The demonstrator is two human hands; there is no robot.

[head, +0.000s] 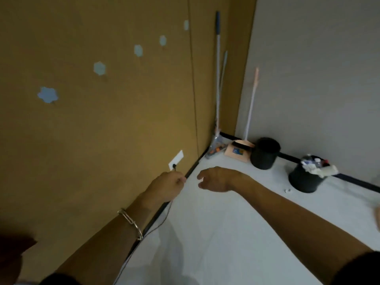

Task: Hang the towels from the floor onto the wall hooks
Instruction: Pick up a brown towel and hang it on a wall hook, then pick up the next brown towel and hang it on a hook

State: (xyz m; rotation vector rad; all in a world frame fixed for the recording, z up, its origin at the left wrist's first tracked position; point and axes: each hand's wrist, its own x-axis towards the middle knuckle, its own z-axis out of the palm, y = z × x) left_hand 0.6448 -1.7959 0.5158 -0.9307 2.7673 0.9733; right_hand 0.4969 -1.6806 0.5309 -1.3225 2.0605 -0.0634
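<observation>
Towels: none in view on the floor (205, 233). Wall hooks (99, 68) sit in a row, all bare, so hanging is likely not begun. Left grip (166, 186) is curled beside the wall socket (176, 160); contents cannot be told. Right grip (213, 179) is loosely curled and empty.

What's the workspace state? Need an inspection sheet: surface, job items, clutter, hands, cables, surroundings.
Surface: white floor; no towels on the part in view.
Job's things: five pale blue wall hooks, all bare; towels: nothing seen.
Clutter: black bin; trash-filled bin; dustpan.
Hands: left hand curled beside the cable, grip unclear; right hand relaxed, holding nothing.
Cables: black cable runs from wall socket along the skirting.
Surroundings: brown wall; mop handles in the corner.
</observation>
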